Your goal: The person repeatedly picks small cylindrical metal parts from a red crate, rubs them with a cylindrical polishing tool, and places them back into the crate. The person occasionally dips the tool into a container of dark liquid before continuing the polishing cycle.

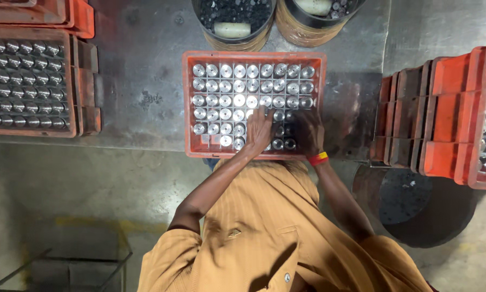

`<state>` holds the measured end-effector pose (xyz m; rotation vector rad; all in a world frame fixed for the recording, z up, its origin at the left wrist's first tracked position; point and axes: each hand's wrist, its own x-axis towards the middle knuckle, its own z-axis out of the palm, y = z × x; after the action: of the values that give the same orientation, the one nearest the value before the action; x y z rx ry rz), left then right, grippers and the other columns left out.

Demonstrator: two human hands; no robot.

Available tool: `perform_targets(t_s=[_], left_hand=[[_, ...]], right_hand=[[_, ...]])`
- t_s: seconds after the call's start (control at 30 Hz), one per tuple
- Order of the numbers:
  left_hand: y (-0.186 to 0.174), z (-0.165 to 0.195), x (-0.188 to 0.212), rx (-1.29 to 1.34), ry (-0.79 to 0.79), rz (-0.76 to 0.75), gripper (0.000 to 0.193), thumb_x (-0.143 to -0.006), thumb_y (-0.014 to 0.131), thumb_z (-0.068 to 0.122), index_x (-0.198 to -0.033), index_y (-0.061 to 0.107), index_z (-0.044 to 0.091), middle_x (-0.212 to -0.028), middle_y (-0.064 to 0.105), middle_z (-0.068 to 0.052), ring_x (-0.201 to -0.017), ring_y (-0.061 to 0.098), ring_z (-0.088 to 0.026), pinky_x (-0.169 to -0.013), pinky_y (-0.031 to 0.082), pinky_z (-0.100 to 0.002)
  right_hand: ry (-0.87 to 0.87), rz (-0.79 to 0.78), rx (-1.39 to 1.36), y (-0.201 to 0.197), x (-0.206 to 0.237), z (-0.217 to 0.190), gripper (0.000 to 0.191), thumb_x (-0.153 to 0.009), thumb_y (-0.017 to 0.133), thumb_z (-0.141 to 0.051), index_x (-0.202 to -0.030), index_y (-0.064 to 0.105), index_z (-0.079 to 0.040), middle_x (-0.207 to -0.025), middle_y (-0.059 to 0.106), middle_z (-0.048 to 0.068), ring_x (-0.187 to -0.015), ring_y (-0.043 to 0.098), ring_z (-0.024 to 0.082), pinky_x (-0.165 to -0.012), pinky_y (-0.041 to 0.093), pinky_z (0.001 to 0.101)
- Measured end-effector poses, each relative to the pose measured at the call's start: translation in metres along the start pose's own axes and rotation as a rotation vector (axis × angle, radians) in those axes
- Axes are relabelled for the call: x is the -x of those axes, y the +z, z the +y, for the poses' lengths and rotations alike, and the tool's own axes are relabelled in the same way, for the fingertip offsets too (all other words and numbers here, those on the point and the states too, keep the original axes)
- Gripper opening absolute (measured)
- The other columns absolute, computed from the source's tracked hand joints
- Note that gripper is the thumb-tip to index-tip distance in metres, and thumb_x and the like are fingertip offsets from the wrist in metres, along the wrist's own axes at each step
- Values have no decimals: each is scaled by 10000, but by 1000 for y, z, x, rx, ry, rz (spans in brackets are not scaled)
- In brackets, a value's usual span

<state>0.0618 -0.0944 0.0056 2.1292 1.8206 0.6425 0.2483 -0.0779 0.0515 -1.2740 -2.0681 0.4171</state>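
Steel cylinders (238, 100) stand upright in the orange crate (253, 56) on the table (140, 65) — likely heavy, rigid, slick; grasp by the top rim. Left hand (260, 128) and right hand (309, 132) rest on them; grip cannot be told.

Left arm: bare from the elbow down, bent, reaching forward and inward over the near rim of the crate (189, 103); short orange sleeve at the upper arm
Left hand (259, 130): palm down inside the crate's near middle; fingers spread and pointing away from the body
Right arm: bare, running straight up to the crate's near right corner; a red and yellow band on the wrist
Right hand (308, 132): palm down, just right of the left hand; in shadow, fingers hard to make out
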Motion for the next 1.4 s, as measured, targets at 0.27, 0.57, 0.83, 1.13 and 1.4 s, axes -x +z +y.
perform_targets(t_s=[0.27, 0.57, 0.83, 1.13, 1.4], left_hand=[[12, -3, -10, 61, 28, -12, 310, -901, 813, 269, -1077, 720, 31, -1059, 573, -133, -967, 561, -297, -781, 477, -453], [-12, -25, -20, 777, -86, 185, 232, -985, 774, 273, -1106, 692, 93, -1048, 709, -99, -991, 689, -242, -890, 559, -392], [-21, -6, 10, 277, -152, -349, 599, -912, 727, 236, -1465, 544, 99, -1230, 618, -241, -686, 695, -329, -565, 570, -429], [-27, 0, 27, 324, 81, 8, 204, -976, 728, 83, -1179, 708, 86, -1079, 678, -123, -938, 691, -323, -775, 594, -461], [17, -5, 23, 77, 104, -163, 316, -869, 765, 229, -1082, 688, 9, -1060, 653, -195, -827, 681, -349, -626, 566, -458]], right_hand=[[109, -104, -55, 15, 5, 20, 217, -887, 704, -45, -1103, 704, -41, -1044, 712, 178, -999, 657, 390, -903, 519, 481], [618, 233, -960, -42, 2, 8, 369, -859, 717, -42, -1221, 651, -18, -1148, 673, 229, -1058, 641, 413, -881, 527, 478], [333, 2, -163, -9, 30, -20, 509, -834, 729, -40, -1326, 605, 2, -1240, 639, 275, -1111, 627, 434, -861, 534, 475], [157, -20, -20, -4, 47, -2, 279, -836, 697, -15, -1114, 717, -35, -1110, 713, 159, -1044, 664, 391, -894, 558, 476], [142, -147, -54, 29, 57, 22, 242, -871, 747, -81, -1110, 731, -49, -1059, 729, 161, -981, 673, 385, -838, 539, 484]])
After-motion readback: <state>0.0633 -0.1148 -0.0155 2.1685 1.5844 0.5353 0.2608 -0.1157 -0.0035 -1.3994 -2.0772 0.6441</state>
